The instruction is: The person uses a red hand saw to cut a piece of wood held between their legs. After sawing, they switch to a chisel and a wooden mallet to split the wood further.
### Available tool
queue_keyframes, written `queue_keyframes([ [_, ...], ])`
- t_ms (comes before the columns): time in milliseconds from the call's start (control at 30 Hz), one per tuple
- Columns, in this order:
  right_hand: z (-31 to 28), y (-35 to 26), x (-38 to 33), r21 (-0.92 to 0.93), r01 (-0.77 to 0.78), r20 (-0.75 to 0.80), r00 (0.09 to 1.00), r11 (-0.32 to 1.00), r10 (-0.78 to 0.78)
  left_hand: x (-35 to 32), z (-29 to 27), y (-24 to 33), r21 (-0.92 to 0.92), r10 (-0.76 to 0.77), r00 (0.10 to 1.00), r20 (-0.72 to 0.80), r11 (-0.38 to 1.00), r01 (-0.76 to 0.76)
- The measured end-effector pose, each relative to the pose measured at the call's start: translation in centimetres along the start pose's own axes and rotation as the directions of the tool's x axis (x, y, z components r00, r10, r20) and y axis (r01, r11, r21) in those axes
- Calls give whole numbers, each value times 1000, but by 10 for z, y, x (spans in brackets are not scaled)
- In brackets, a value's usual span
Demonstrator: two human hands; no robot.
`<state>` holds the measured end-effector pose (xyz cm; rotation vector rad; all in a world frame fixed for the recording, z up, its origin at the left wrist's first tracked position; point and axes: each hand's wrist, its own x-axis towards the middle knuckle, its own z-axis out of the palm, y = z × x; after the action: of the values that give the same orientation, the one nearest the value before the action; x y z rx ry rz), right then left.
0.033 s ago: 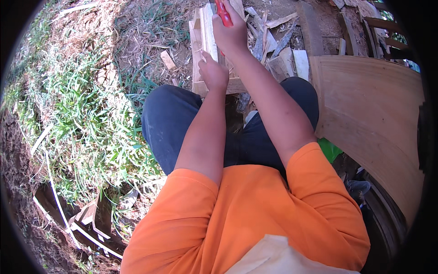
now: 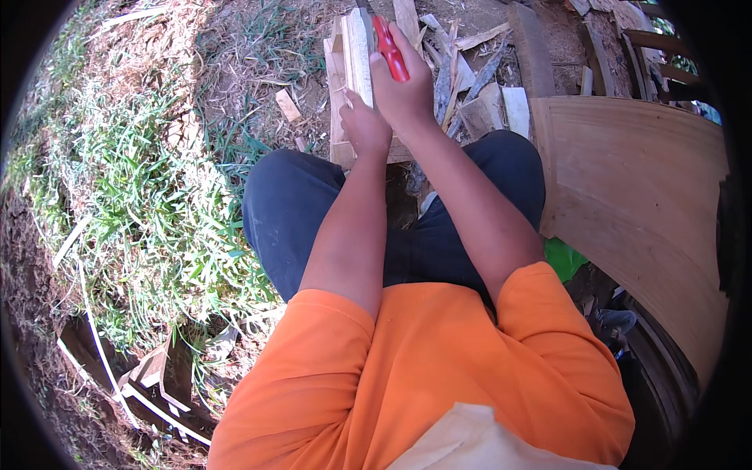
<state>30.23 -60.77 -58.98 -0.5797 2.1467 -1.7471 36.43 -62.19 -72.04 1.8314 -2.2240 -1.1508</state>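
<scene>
My right hand (image 2: 406, 95) is wrapped round the red handle of a hand tool (image 2: 392, 53). A narrow dark metal part runs from the handle toward the top edge, along the right side of a pale wood strip (image 2: 357, 59). The tool's far end lies out of view, so its exact kind is unclear. Just nearer to me, my left hand (image 2: 366, 129) closes on the near end of the strip. The strip rests lengthwise on a low wooden frame (image 2: 338, 149) in front of my knees.
Wood offcuts (image 2: 470, 74) and splinters litter the ground to the right of the frame. A large curved wooden panel (image 2: 634, 172) stands close at my right, with a green item (image 2: 562, 258) under its edge. Grass (image 2: 172, 196) spreads to the left, with scrap wood (image 2: 149, 368) lower down.
My right hand has drawn the red-handled tool back toward me, with the elbow shifting slightly. My left hand and the wood strip stay about where they were.
</scene>
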Motion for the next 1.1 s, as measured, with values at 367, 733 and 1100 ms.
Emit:
queue_keyframes([
  [367,16,60,107,45,151,-163,976,987,-142,-9,13,28,98,119,993,17,988,-120],
  [733,-62,-54,-113,126,-174,172,973,977,152,3,11,-21,-17,86,996,-20,996,-86],
  [1100,-17,-2,-56,28,22,43,999,999,-23,9,-3,-13,-13,57,998,36,998,-56],
])
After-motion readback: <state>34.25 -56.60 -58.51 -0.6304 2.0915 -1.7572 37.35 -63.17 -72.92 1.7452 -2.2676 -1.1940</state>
